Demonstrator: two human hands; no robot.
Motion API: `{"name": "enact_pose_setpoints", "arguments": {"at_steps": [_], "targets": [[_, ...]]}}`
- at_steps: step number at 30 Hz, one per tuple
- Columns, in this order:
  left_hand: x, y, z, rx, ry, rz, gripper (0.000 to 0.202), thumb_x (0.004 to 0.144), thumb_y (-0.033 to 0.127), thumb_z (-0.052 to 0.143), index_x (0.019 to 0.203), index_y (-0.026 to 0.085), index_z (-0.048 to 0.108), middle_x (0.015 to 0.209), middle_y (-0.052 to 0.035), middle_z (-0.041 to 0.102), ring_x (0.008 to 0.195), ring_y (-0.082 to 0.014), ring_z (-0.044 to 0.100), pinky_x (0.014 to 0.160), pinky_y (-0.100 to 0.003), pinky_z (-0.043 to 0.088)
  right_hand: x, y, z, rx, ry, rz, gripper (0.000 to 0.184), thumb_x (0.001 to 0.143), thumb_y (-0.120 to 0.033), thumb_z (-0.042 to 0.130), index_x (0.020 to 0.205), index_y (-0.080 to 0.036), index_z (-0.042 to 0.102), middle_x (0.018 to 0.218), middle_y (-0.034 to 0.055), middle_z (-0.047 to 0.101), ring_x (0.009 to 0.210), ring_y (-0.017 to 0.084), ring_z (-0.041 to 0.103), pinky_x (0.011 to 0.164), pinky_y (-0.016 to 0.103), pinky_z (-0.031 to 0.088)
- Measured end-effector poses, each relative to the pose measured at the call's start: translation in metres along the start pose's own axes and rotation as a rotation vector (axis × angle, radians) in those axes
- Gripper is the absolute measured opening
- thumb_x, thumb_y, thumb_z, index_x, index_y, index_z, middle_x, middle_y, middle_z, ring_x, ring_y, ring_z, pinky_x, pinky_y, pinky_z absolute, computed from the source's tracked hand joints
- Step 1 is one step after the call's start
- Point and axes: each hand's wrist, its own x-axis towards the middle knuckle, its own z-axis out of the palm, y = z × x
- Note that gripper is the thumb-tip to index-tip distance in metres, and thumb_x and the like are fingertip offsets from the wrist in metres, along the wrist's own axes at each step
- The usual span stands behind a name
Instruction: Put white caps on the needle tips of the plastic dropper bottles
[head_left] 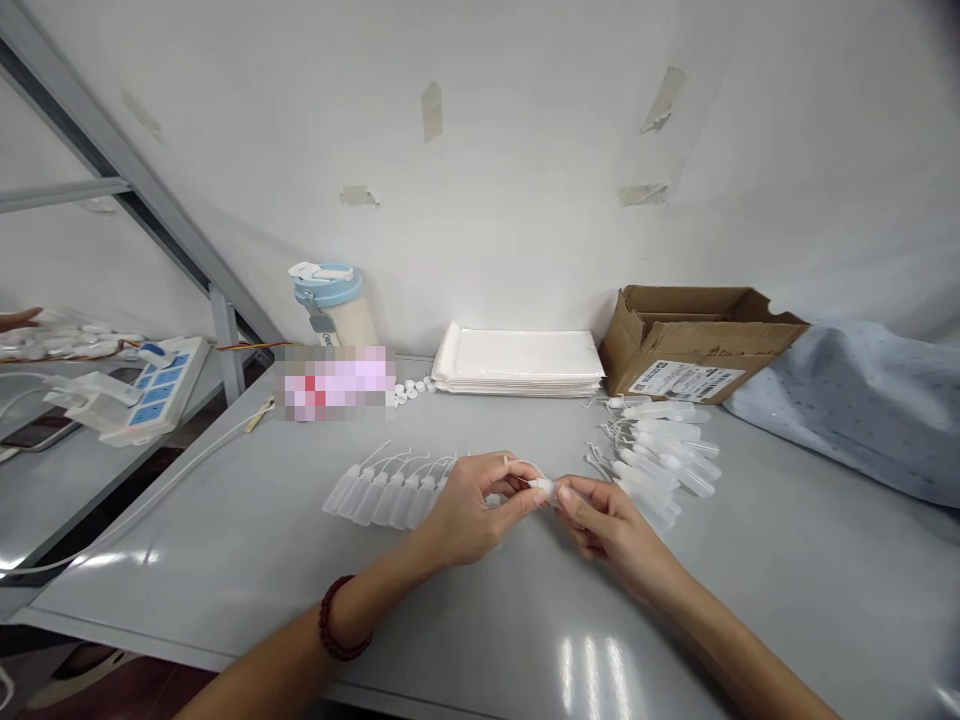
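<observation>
My left hand and my right hand meet over the middle of the grey table. Both pinch one small clear plastic dropper bottle between their fingertips, the left at its cap end, the right at its body. Just left of my left hand lies a neat row of several such bottles with thin cap tethers. To the right of my right hand lies a loose pile of more of the same bottles. A red bead bracelet circles my left wrist.
At the back stand a stack of white bags, an open cardboard box, a blue-lidded cup and some white caps. A blue-grey cloth lies at the right. A power strip sits on the neighbouring table at left.
</observation>
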Motion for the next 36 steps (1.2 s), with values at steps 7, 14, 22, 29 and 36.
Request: {"name": "enact_pose_setpoints", "arguments": {"at_steps": [7, 14, 22, 29, 36], "targets": [[0.003, -0.004, -0.005, 0.065, -0.070, 0.075, 0.011, 0.080, 0.018, 0.060, 0.087, 0.013, 0.067, 0.082, -0.0054, 0.064, 0.076, -0.0136, 0.060, 0.072, -0.023, 0.050, -0.001, -0.005, -0.004, 0.063, -0.091, 0.119, 0.041, 0.083, -0.056, 0.050, 0.072, -0.016, 0.053, 0.054, -0.0090, 0.024, 0.044, 0.006, 0.012, 0.040, 0.021, 0.010], [0.004, -0.003, -0.009, 0.101, -0.101, -0.070, 0.018, 0.084, 0.029, 0.058, 0.091, 0.015, 0.067, 0.084, -0.0043, 0.067, 0.078, -0.0148, 0.060, 0.071, -0.023, 0.048, -0.007, -0.007, 0.003, -0.499, 0.160, -0.292, 0.029, 0.088, -0.043, 0.047, 0.087, -0.018, 0.060, 0.072, 0.0011, 0.056, 0.063, 0.013, 0.045, 0.054, 0.025, 0.032], [0.002, 0.004, -0.005, 0.226, -0.143, 0.140, 0.014, 0.083, 0.016, 0.055, 0.088, 0.014, 0.068, 0.079, -0.0040, 0.065, 0.072, -0.0130, 0.057, 0.071, -0.024, 0.046, -0.004, -0.005, -0.003, -0.009, -0.047, 0.079, 0.045, 0.084, -0.057, 0.045, 0.065, -0.017, 0.051, 0.048, -0.0092, 0.020, 0.044, 0.007, 0.014, 0.043, 0.024, 0.012], [0.004, 0.003, -0.009, 0.142, -0.178, -0.087, 0.015, 0.084, 0.020, 0.053, 0.088, 0.015, 0.067, 0.072, -0.0016, 0.064, 0.067, -0.0123, 0.060, 0.063, -0.021, 0.047, -0.008, -0.010, 0.005, -0.375, 0.079, -0.158, 0.040, 0.086, -0.051, 0.047, 0.073, -0.016, 0.059, 0.062, -0.0025, 0.043, 0.057, 0.011, 0.032, 0.053, 0.025, 0.023], [-0.003, 0.005, -0.003, 0.305, -0.135, 0.147, 0.013, 0.083, 0.019, 0.056, 0.086, 0.014, 0.068, 0.072, -0.0028, 0.065, 0.064, -0.0114, 0.054, 0.063, -0.022, 0.042, -0.005, -0.007, 0.000, 0.058, -0.063, 0.132, 0.042, 0.082, -0.054, 0.052, 0.063, -0.016, 0.051, 0.048, -0.0097, 0.018, 0.045, 0.007, 0.011, 0.044, 0.025, 0.009]]}}
